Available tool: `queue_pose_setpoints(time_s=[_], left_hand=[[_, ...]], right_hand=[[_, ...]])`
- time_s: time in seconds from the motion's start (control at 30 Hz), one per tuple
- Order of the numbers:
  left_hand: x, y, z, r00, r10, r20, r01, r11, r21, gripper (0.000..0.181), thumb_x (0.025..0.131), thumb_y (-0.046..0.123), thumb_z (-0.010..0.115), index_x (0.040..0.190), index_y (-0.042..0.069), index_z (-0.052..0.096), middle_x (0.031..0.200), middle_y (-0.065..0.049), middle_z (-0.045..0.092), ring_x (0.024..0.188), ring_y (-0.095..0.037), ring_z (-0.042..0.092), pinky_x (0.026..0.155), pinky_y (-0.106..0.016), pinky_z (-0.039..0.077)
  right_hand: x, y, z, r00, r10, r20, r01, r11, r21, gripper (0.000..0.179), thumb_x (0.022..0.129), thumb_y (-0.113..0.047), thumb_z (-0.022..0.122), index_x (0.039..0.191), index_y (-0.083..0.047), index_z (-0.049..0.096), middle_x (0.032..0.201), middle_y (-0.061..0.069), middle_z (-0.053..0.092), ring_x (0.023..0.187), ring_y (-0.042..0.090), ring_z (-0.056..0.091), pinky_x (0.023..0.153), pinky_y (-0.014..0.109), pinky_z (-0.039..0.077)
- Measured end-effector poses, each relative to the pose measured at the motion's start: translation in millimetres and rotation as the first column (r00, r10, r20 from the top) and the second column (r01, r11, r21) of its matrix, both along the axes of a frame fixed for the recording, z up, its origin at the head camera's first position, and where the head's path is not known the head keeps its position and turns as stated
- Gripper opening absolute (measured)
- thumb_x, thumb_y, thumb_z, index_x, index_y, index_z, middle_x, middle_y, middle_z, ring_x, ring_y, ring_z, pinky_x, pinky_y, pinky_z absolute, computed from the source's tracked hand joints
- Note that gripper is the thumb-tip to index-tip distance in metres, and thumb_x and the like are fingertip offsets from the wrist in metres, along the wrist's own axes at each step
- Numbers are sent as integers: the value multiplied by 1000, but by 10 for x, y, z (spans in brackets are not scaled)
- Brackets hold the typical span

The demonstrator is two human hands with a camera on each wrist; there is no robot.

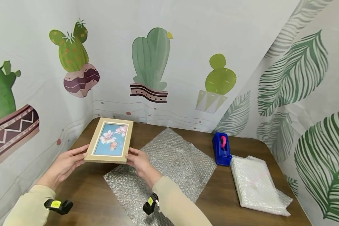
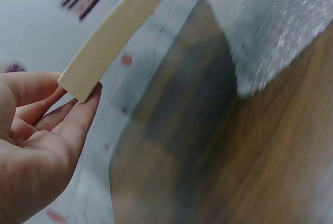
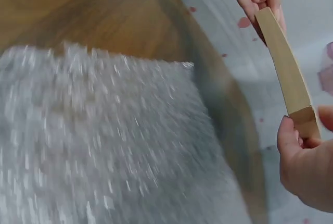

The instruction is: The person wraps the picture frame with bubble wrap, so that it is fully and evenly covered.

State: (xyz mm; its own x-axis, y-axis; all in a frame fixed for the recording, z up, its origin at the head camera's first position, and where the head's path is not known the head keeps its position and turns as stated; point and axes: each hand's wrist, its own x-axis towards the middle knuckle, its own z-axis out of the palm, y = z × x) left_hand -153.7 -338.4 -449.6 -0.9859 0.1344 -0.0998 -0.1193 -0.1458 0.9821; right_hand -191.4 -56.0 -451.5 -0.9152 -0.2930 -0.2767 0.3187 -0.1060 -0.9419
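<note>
Both hands hold a picture frame (image 1: 110,139) with a light wooden border and a blue floral picture, raised over the left side of the table. My left hand (image 1: 66,163) pinches its near left corner; in the left wrist view the fingers and thumb close on the end of the wooden edge (image 2: 114,36). At the near right corner, my right hand (image 1: 139,161) grips the border between thumb and fingers, as the right wrist view also shows (image 3: 307,156). A sheet of bubble wrap (image 1: 172,157) lies flat on the table, partly beneath my right forearm.
A blue tape dispenser (image 1: 221,153) with a pink roll stands on the right of the brown table (image 1: 87,201). Beside it lies a flat bubble-wrapped package (image 1: 255,185). A cloth backdrop (image 1: 186,18) printed with cacti and leaves hangs behind the table and along its sides.
</note>
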Motion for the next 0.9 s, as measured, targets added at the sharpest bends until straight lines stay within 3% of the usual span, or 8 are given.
queue_pose_setpoints(time_s=[0.1,0.17,0.3,0.43,0.57,0.7,0.8,0.9], left_hand=[[26,198,64,999,33,-4,-33,995,-91,38,102,3,58,128,28,67,105,26,71,93,2,73,83,-13,58],[39,345,79,999,41,-6,-42,988,-150,44,102,5,59,144,14,55,108,24,71,93,3,72,84,-13,58],[48,650,63,999,33,14,-29,970,-239,60,100,6,61,150,-12,32,130,-5,71,93,2,72,86,-15,58],[76,916,-3,998,13,62,7,953,-303,60,100,9,61,151,-8,35,135,-24,65,89,2,71,84,-18,59],[115,1159,-126,997,28,79,-2,952,-306,59,98,12,64,150,-6,41,137,-26,63,88,3,69,82,-18,57],[114,1362,-270,999,17,37,-7,968,-252,59,96,15,68,145,-9,46,142,-29,57,88,2,70,79,-18,57],[112,1491,-317,1000,-6,30,13,971,-241,58,95,14,69,143,-10,48,142,-33,55,88,1,71,78,-18,58],[127,1631,-316,997,-1,75,21,962,-272,55,95,10,67,144,-9,48,142,-33,55,91,-2,71,79,-18,58]], right_hand=[[40,193,64,999,-12,-43,14,999,45,50,96,2,64,143,10,52,135,27,62,114,37,72,96,39,61],[75,337,85,997,-20,-73,25,997,67,49,95,4,64,142,11,52,132,28,62,108,36,74,94,38,63],[149,645,79,994,-24,-105,36,993,109,50,94,4,64,141,11,53,128,29,62,96,26,75,90,36,64],[228,944,33,993,15,-116,6,984,179,51,95,1,63,144,11,50,131,30,60,96,22,74,90,35,64],[300,1191,-51,992,25,-123,4,973,229,52,96,1,63,145,11,48,135,32,59,99,25,74,89,36,64],[346,1398,-115,992,18,-122,16,963,270,52,97,0,63,145,12,48,135,34,59,93,19,73,85,34,64],[380,1530,-145,994,21,-108,11,958,287,52,97,0,62,145,14,46,137,35,56,90,14,72,82,31,64],[418,1638,-177,996,7,-92,20,956,292,52,97,1,61,144,16,45,137,37,56,86,11,71,77,26,63]])
